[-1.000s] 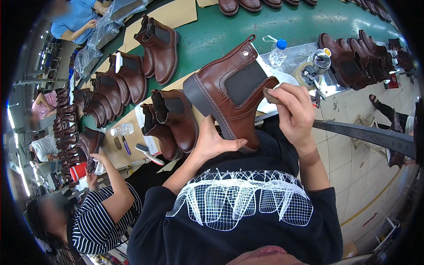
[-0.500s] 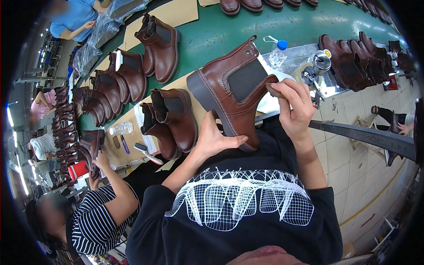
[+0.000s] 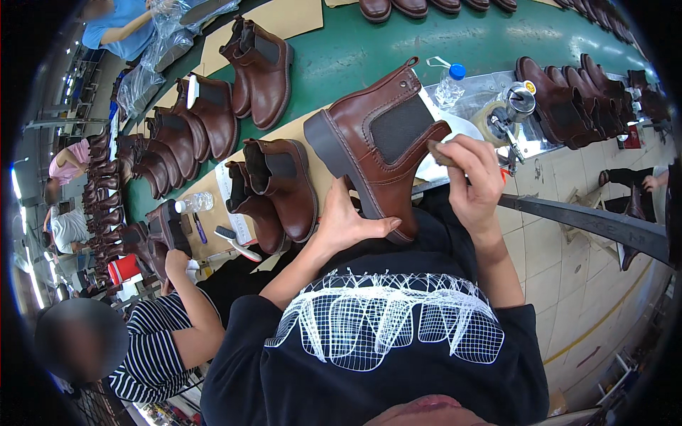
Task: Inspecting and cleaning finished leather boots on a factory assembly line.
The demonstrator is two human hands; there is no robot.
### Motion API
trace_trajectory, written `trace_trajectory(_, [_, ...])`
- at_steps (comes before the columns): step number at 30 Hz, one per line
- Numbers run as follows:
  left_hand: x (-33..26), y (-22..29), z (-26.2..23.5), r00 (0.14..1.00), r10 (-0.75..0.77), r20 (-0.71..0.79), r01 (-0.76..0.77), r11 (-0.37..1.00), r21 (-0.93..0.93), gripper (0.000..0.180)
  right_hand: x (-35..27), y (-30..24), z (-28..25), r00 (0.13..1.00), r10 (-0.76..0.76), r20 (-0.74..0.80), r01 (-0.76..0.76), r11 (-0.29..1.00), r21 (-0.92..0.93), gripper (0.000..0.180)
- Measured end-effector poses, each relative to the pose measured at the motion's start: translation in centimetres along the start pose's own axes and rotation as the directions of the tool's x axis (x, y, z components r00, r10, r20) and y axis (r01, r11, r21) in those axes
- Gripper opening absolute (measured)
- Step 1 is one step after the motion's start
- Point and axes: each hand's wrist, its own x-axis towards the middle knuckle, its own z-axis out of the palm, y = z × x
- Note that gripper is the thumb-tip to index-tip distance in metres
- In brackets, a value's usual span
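Co-worker in black-and-white striped sleeves (image 3: 162,348): one, far left of the held brown leather ankle boot with dark elastic panel (image 3: 383,149).
Overlapping row of brown boots (image 3: 174,145): left of the held boot; hidden edges prevent a count.
Clear plastic bottle (image 3: 194,202): one, lying left of the held boot.
Purple pen (image 3: 200,229): one, just beside that bottle, left of the held boot.
White-handled brush with dark bristles (image 3: 238,245): one, lower left of the held boot.
Standing brown boots (image 3: 285,195): two, near the held boot's sole, on its left.
Left hand (image 3: 348,224): one, clamped on the held boot's toe end; thumb visible, fingers partly hidden behind the sole.
Right hand (image 3: 474,177): one, at the held boot's right; thumb and fingers together on a small brown piece (image 3: 442,154), mostly covered; contact with the boot cannot be told.
Blue-capped clear bottle (image 3: 450,89): one, upper right of the held boot.
Dark metal bar (image 3: 590,216): one, right of the held boot, crossing before the floor.
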Motion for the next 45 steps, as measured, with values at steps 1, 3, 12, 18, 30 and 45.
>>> trace_trajectory(1, [0.0,-0.1,0.0,1.000,0.000,0.000,0.000,1.000,-0.001,0.105,0.0,-0.1,0.0,0.999,-0.025,0.038,0.025,1.000,-0.003,0.038])
trace_trajectory(3, [-0.1,-0.5,-0.1,1.000,0.024,0.018,-0.024,1.000,-0.015,0.106,0.4,0.4,0.0,1.000,-0.027,0.012,0.028,0.999,-0.033,0.038])
trace_trajectory(12, [0.1,-0.9,0.1,1.000,0.000,0.010,0.000,1.000,-0.022,0.105,0.3,0.1,-0.5,0.999,-0.023,-0.030,0.023,1.000,-0.001,0.038])
trace_trajectory(18, [0.2,-0.2,0.1,1.000,0.013,0.023,-0.014,0.999,0.036,0.107,1.4,1.0,-0.9,0.999,-0.049,0.015,0.050,0.997,-0.065,0.037])
trace_trajectory(30, [0.3,-0.9,0.3,1.000,0.004,0.030,-0.002,0.998,-0.057,0.105,1.0,1.8,-1.9,0.997,0.055,-0.062,-0.060,0.995,-0.079,0.036])
trace_trajectory(45, [0.2,-1.8,0.3,1.000,0.020,0.018,-0.018,0.998,-0.066,0.107,0.5,0.4,-0.2,1.000,0.026,0.016,-0.026,0.999,-0.022,0.038])
